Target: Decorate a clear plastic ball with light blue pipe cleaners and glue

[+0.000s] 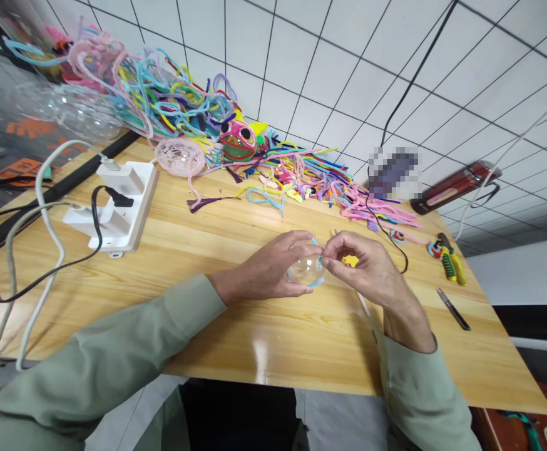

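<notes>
My left hand (268, 266) is wrapped around a clear plastic ball (305, 270) above the middle of the table. A light blue pipe cleaner (317, 284) runs along the ball's right side. At that side my right hand (372, 266) is closed, its thumb and forefinger pinching the blue pipe cleaner against the ball. Those fingertips partly cover the pinched spot. Behind the right hand's fingers shows a small yellow piece (350, 260), mostly hidden. A white cord (363, 305) passes beneath the right wrist.
Colourful pipe cleaners (170, 100) are heaped along the tiled wall, beside a decorated ball with eyes (238, 139) and a pink-wrapped ball (179, 156). A power strip (137, 207) with cables lies left. Pliers (450, 260), a utility knife (452, 309) and a red flask (456, 186) are right.
</notes>
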Tool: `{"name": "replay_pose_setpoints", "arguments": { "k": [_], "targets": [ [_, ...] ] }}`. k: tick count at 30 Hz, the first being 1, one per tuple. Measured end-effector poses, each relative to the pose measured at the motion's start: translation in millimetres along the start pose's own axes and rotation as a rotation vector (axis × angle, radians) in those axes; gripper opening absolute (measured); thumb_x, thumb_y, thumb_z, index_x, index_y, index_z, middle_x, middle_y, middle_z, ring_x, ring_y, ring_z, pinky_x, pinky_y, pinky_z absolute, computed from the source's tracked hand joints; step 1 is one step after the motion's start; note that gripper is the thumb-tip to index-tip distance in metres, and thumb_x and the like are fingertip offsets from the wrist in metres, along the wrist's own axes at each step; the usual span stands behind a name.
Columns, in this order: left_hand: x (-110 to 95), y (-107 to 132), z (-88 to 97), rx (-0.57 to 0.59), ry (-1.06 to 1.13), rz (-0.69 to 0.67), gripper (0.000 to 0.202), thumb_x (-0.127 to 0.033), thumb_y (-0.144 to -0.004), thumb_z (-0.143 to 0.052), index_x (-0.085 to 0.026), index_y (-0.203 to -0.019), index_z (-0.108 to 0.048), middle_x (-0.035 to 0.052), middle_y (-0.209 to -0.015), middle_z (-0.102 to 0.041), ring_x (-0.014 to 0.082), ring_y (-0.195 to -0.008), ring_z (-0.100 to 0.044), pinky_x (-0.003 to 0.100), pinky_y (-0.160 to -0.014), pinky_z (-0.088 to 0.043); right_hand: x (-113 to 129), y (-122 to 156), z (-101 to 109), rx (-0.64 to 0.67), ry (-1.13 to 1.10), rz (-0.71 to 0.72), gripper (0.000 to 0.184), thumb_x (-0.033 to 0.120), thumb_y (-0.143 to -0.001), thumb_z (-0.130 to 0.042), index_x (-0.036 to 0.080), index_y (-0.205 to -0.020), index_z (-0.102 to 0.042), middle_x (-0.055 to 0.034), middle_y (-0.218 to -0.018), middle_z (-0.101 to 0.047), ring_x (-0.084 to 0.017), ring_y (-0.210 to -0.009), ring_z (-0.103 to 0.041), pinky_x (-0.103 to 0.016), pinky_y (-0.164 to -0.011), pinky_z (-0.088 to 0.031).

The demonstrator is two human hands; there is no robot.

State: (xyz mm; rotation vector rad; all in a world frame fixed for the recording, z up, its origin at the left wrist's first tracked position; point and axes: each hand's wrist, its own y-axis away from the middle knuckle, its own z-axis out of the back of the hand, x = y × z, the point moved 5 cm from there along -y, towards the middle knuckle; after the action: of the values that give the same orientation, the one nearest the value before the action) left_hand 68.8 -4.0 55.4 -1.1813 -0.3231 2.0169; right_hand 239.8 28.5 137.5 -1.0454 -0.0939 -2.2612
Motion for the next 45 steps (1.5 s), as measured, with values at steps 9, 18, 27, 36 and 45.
{"name": "replay_pose_setpoints", "arguments": {
  "k": [9,18,27,36,45],
  "targets": [
    [-3,-2,1.1,0.017,-0.031,-0.010,0.068,-0.033,-0.086,-0.082,-0.023,-0.147,-0.053,0.0219,-0.151,-0.054,0.0365,-0.147,-0.052,0.056,-0.120,-0.048,0,2,1,0.020,0.043,0.000,0.006,0.020,-0.085,-0.070,0.023,-0.081,-0.070,0.0004,-0.074,-0.071,-0.015,-0.065,-0.063,-0.030,-0.063,-0.052],
    [-5,0,-1.6,0.032,-0.065,0.021,0.072,-0.036,-0.087,-0.081,-0.024,-0.150,-0.050,0.0221,-0.157,-0.050,0.0382,-0.148,-0.051,0.059,-0.121,-0.047,3,2,2,0.030,0.095,-0.020,0.009,0.015,-0.080,-0.067,0.024,-0.079,-0.065,0.0006,-0.075,-0.070,-0.015,-0.065,-0.063,-0.029,-0.063,-0.052],
    [-8,2,-1.8,0.031,-0.125,-0.033,0.061,-0.040,-0.094,-0.077,-0.023,-0.147,-0.052,0.0231,-0.156,-0.049,0.0368,-0.149,-0.050,0.057,-0.121,-0.048,-6,3,-1,0.018,-0.056,-0.066,0.011,0.016,-0.081,-0.069,0.023,-0.087,-0.063,0.0017,-0.078,-0.067,-0.014,-0.068,-0.062,-0.028,-0.063,-0.052],
    [-8,-1,-1.1,-0.003,-0.067,-0.012,0.058,-0.035,-0.092,-0.079,-0.022,-0.144,-0.058,0.0231,-0.154,-0.052,0.0375,-0.148,-0.052,0.056,-0.121,-0.048,-12,5,0,0.014,-0.123,-0.104,0.006,0.022,-0.085,-0.069,0.023,-0.090,-0.066,-0.0005,-0.084,-0.069,-0.016,-0.075,-0.064,-0.029,-0.067,-0.052],
    [-8,-1,-0.7,0.008,-0.076,0.028,0.058,-0.034,-0.090,-0.079,-0.024,-0.143,-0.058,0.0213,-0.155,-0.053,0.0358,-0.148,-0.053,0.056,-0.121,-0.048,-15,6,-1,0.021,-0.165,-0.142,0.012,0.028,-0.086,-0.074,0.022,-0.092,-0.066,-0.0010,-0.087,-0.069,-0.017,-0.078,-0.066,-0.031,-0.070,-0.054]
  ]
}}
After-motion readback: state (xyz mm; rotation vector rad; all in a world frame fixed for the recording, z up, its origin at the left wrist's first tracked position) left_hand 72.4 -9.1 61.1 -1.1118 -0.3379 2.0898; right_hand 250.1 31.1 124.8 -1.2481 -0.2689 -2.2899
